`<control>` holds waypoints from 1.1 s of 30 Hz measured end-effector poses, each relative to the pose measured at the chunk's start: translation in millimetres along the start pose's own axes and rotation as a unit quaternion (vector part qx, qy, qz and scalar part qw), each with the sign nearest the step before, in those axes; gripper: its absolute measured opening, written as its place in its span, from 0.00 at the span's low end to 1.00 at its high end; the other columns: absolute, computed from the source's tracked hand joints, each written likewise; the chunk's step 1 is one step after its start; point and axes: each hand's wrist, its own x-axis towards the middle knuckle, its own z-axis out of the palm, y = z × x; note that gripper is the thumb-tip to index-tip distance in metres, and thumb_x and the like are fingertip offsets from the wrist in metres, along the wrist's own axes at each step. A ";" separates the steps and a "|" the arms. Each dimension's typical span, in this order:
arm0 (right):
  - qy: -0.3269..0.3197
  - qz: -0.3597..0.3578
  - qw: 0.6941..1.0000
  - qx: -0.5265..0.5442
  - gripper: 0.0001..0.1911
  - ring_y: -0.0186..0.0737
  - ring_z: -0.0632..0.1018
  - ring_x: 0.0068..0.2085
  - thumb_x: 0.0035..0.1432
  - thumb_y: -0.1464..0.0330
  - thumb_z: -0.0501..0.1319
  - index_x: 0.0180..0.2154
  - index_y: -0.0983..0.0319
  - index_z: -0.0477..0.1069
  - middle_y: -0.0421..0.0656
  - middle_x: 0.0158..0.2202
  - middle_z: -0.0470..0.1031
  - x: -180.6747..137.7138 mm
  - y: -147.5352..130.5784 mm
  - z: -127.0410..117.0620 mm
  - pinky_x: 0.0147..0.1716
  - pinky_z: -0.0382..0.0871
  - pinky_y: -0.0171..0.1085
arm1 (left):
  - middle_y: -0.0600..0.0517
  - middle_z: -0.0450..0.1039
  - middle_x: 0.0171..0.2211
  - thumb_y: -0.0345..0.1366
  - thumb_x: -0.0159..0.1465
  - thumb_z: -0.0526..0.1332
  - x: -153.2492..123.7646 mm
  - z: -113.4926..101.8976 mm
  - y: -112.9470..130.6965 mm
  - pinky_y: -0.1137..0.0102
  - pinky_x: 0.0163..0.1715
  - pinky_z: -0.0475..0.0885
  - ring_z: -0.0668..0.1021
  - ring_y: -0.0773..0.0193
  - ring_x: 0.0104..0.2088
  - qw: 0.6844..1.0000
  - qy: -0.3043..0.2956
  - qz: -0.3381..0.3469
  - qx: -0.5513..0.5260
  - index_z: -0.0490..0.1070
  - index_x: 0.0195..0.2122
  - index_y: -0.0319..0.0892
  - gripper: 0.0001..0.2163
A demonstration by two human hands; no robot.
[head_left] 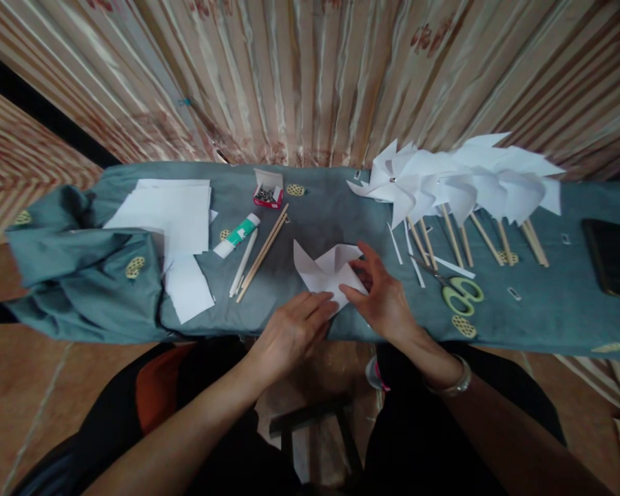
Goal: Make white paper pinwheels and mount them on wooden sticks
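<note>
Head view: a partly folded white paper pinwheel [326, 270] lies near the front edge of the grey-green tablecloth [279, 272]. The left hand [295, 324] rests fingertips on its near side, thumb hidden, so any pinch cannot be told; the right hand [386, 302] holds its right side between thumb and fingers. Good folding probably calls for a steadied centre and softly curved, uncreased blades.

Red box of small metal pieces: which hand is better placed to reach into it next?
Probably the left hand: it is nearer the open red box, left of the folded paper. The right hand, also touching the paper, could hold it.
</note>
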 end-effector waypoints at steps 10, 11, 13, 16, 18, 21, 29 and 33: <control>0.070 -0.010 0.981 0.179 0.38 0.48 0.78 0.46 0.47 0.62 0.70 0.58 0.59 0.60 0.48 0.47 0.76 6.1 8.5 -13.1 0.47 0.75 0.49 | 0.46 0.75 0.43 0.41 0.49 0.72 6.2 -26.7 -15.5 0.62 0.44 0.74 0.77 0.59 0.42 0.852 0.190 -0.360 -0.330 0.71 0.45 0.40 0.23; 0.065 -0.017 0.980 0.188 0.38 0.47 0.78 0.47 0.47 0.61 0.70 0.58 0.58 0.60 0.48 0.47 0.76 5.1 5.0 -14.5 0.47 0.75 0.49 | 0.46 0.75 0.42 0.41 0.47 0.72 9.4 -25.8 -15.8 0.63 0.44 0.74 0.77 0.58 0.42 0.816 0.199 -0.380 -0.388 0.71 0.45 0.39 0.24; 0.053 -0.030 0.977 0.203 0.37 0.47 0.78 0.47 0.47 0.62 0.70 0.58 0.57 0.60 0.47 0.47 0.76 1.9 -3.9 -15.9 0.47 0.75 0.48 | 0.45 0.77 0.41 0.40 0.45 0.73 16.7 -23.4 -14.6 0.64 0.44 0.73 0.78 0.57 0.42 0.756 0.185 -0.392 -0.491 0.73 0.44 0.38 0.26; 0.038 -0.041 0.974 0.221 0.36 0.45 0.78 0.46 0.48 0.64 0.70 0.58 0.55 0.61 0.46 0.47 0.75 -3.7 -17.2 -15.8 0.46 0.75 0.47 | 0.45 0.79 0.41 0.40 0.44 0.74 27.0 -22.5 -10.4 0.65 0.44 0.72 0.79 0.58 0.41 0.697 0.121 -0.386 -0.592 0.76 0.42 0.37 0.24; 0.035 -0.050 0.972 0.226 0.36 0.44 0.78 0.45 0.48 0.64 0.70 0.58 0.55 0.61 0.45 0.47 0.75 -6.2 -23.3 -15.7 0.45 0.75 0.45 | 0.45 0.80 0.38 0.41 0.43 0.74 32.3 -25.6 -8.4 0.66 0.41 0.73 0.80 0.59 0.36 0.683 0.078 -0.394 -0.610 0.78 0.38 0.36 0.22; 0.035 -0.069 0.972 0.223 0.36 0.43 0.77 0.46 0.48 0.65 0.70 0.58 0.54 0.61 0.45 0.48 0.74 -8.0 -27.2 -16.9 0.44 0.75 0.44 | 0.47 0.81 0.34 0.40 0.42 0.75 37.1 -33.8 -8.4 0.66 0.39 0.73 0.80 0.60 0.32 0.715 0.044 -0.389 -0.579 0.80 0.35 0.37 0.19; 0.041 -0.094 0.976 0.194 0.38 0.39 0.78 0.41 0.50 0.65 0.69 0.60 0.53 0.57 0.47 0.54 0.71 -10.1 -30.9 -26.5 0.39 0.76 0.40 | 0.50 0.81 0.37 0.38 0.50 0.71 36.6 -53.2 -7.3 0.66 0.44 0.73 0.80 0.58 0.39 0.835 -0.027 -0.274 -0.476 0.81 0.37 0.40 0.14; 0.027 -0.095 0.977 0.189 0.38 0.37 0.78 0.38 0.50 0.64 0.68 0.61 0.52 0.56 0.47 0.55 0.69 -13.4 -36.0 -29.5 0.37 0.76 0.39 | 0.49 0.82 0.36 0.37 0.51 0.71 34.9 -56.2 0.1 0.65 0.46 0.73 0.81 0.56 0.40 0.874 0.008 -0.242 -0.421 0.81 0.34 0.40 0.10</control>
